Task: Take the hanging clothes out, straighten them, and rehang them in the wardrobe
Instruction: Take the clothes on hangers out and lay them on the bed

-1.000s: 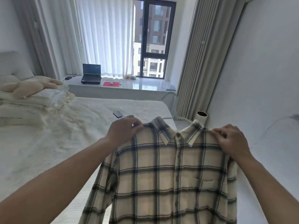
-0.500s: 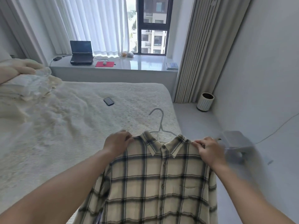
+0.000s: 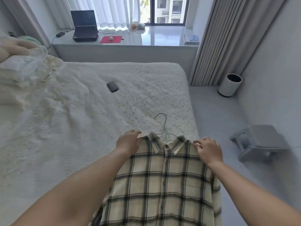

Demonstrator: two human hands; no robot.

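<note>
Lowered since before, the shirt (image 3: 162,180) hangs at the bed's (image 3: 81,128) near corner, left hand (image 3: 128,142) and right hand (image 3: 207,150) pinching its shoulders; uneven pulls could slip it off the hanger (image 3: 163,126).

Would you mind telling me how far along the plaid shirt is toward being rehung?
Done: the plaid shirt is out of the wardrobe, on its hanger. In hand: the left hand and right hand grip its shoulders above the bed. Left: straightening and rehanging; no wardrobe is in view.
</note>
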